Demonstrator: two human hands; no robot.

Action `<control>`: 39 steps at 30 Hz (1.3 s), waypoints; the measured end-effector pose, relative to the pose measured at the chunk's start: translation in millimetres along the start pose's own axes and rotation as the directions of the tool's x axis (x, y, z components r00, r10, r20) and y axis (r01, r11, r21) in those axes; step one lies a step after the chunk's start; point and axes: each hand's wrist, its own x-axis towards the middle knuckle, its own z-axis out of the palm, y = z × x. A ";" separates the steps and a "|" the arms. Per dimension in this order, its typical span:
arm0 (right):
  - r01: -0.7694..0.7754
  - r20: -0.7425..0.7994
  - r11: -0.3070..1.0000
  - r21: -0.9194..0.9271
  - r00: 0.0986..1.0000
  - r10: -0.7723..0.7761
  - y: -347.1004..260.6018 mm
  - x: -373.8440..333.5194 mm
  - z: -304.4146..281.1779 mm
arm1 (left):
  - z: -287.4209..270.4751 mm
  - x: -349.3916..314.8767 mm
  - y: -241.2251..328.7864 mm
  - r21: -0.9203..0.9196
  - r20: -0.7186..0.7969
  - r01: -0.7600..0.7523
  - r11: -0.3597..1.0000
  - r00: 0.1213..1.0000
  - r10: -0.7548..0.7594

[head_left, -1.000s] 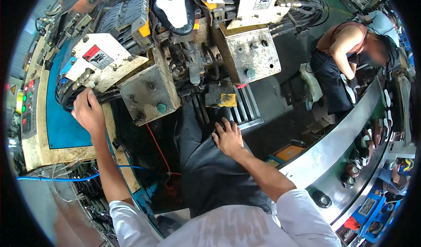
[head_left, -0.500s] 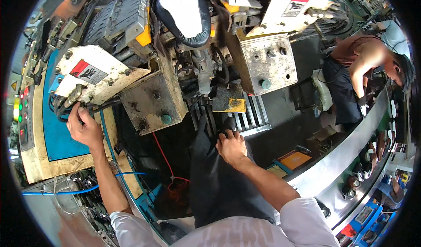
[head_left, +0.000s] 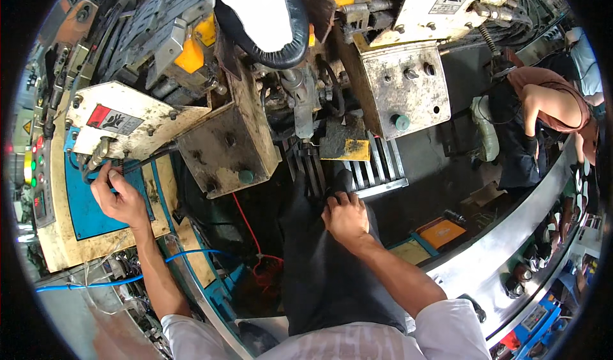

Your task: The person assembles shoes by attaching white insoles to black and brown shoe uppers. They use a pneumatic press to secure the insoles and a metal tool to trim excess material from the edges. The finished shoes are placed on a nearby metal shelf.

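My left hand (head_left: 119, 197) is raised at the lower edge of a cream metal panel (head_left: 118, 107) on the machine. Its thumb and fingers close together by a hose fitting (head_left: 101, 154); whatever lies between the fingertips is too small to make out. My right hand (head_left: 347, 218) rests over the knee of my dark trousers (head_left: 329, 283), its fingers curled down and their tips hidden. Ahead, a black shoe upper (head_left: 281, 54) with a white underside (head_left: 258, 15) sits sole-up in the machine, away from both hands.
Two stained control boxes (head_left: 223, 146) (head_left: 408, 88) flank the shoe. A slatted metal rack (head_left: 377, 168) lies below. On the right a curved steel ledge (head_left: 466, 270) borders a line of shoes, where another person (head_left: 552, 104) bends over. A blue hose (head_left: 128, 282) crosses at left.
The view has shifted slightly. My left hand keeps close to the fitting with its fingers a little differently placed; my right hand stays on my knee. The other person leans farther toward the shoe line.
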 end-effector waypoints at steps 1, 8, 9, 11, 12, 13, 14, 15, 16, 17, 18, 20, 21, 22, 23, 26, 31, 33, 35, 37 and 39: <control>0.007 -0.012 1.000 0.004 1.000 -0.007 1.7 -0.3 0.0 | -0.1 -0.3 0.4 -0.013 -0.001 -0.001 1.000 1.000 0.001; 0.018 -0.084 1.000 0.018 0.996 -0.016 4.7 -3.3 1.0 | -0.2 -1.0 -0.5 -0.009 0.004 0.024 1.000 1.000 -0.024; 0.016 -0.075 1.000 0.018 0.997 -0.014 4.2 -3.7 -0.4 | 0.3 -1.6 -2.2 -0.018 0.001 0.020 1.000 1.000 -0.020; 0.011 -0.055 1.000 0.018 0.998 -0.010 3.0 -4.3 -3.6 | -0.3 -2.3 -2.9 -0.014 0.004 0.019 1.000 1.000 -0.019; 0.009 -0.056 1.000 0.014 0.998 -0.009 3.7 -4.4 -3.3 | -0.3 -2.7 -2.4 -0.001 0.009 0.021 1.000 1.000 -0.021; 0.008 -0.056 1.000 0.010 0.998 -0.007 4.3 -4.4 -2.9 | -0.4 -2.9 -1.9 0.011 0.015 0.023 1.000 1.000 -0.023; 0.006 -0.057 1.000 0.005 0.998 -0.006 4.7 -4.5 -2.6 | -0.4 -2.8 -1.5 0.009 0.015 0.031 0.999 0.999 -0.031; 0.006 -0.062 1.000 0.010 0.998 -0.006 5.2 -4.5 -1.9 | -0.4 -2.5 -1.0 0.007 0.014 0.039 0.999 0.999 -0.039; 0.007 -0.067 1.000 0.015 0.998 -0.006 5.7 -4.5 -1.2 | -0.4 -2.1 -0.5 0.004 0.014 0.046 0.999 0.999 -0.046; 0.008 -0.072 1.000 0.020 0.997 -0.006 6.1 -4.9 -0.8 | -0.4 -1.7 0.1 -0.002 0.010 0.037 0.999 0.999 -0.037; 0.004 -0.072 1.000 0.024 0.997 -0.002 5.9 -4.9 -1.2 | -0.2 -2.0 0.3 -0.007 0.008 0.028 1.000 1.000 -0.028; -0.003 -0.071 0.999 0.033 0.997 0.006 5.2 -4.8 -2.3 | -0.2 -1.5 1.8 -0.011 0.006 0.022 1.000 1.000 -0.022; -0.003 -0.073 1.000 0.030 0.997 0.005 5.3 -5.1 -2.6 | -0.3 -0.5 3.9 -0.010 0.006 0.022 1.000 1.000 -0.022; -0.004 -0.074 1.000 0.027 0.997 0.006 5.2 -5.5 -3.0 | -0.2 0.3 5.5 -0.008 0.006 0.023 1.000 1.000 -0.023; -0.004 -0.076 1.000 0.024 0.997 0.006 5.2 -5.9 -3.5 | 0.4 0.8 6.7 -0.016 -0.005 0.013 1.000 1.000 -0.013; -0.032 -0.031 1.000 -0.001 0.999 0.032 2.7 -6.0 -8.0 | 0.7 0.9 5.9 -0.023 -0.017 -0.003 1.000 1.000 0.002; -0.026 -0.032 1.000 -0.005 0.999 0.026 4.1 -7.4 -8.4 | -0.4 0.6 3.0 -0.011 -0.007 -0.007 1.000 1.000 0.007; -0.033 -0.025 0.999 -0.010 0.999 0.033 4.7 -8.1 -9.3 | -0.4 1.0 2.0 -0.006 -0.003 -0.011 1.000 1.000 0.011; -0.045 -0.015 0.999 -0.016 0.999 0.045 4.9 -9.1 -10.4 | -0.2 1.2 1.7 0.015 0.004 -0.012 1.000 1.000 0.012; -0.041 -0.033 0.999 -0.007 0.999 0.041 5.8 -10.8 -11.8 | -1.5 1.3 1.5 0.054 0.009 -0.008 0.999 1.000 0.007; -0.044 -0.046 0.999 0.006 0.998 0.044 6.8 -12.3 -11.5 | 0.4 1.6 -0.2 0.055 -0.008 -0.044 0.998 0.999 0.044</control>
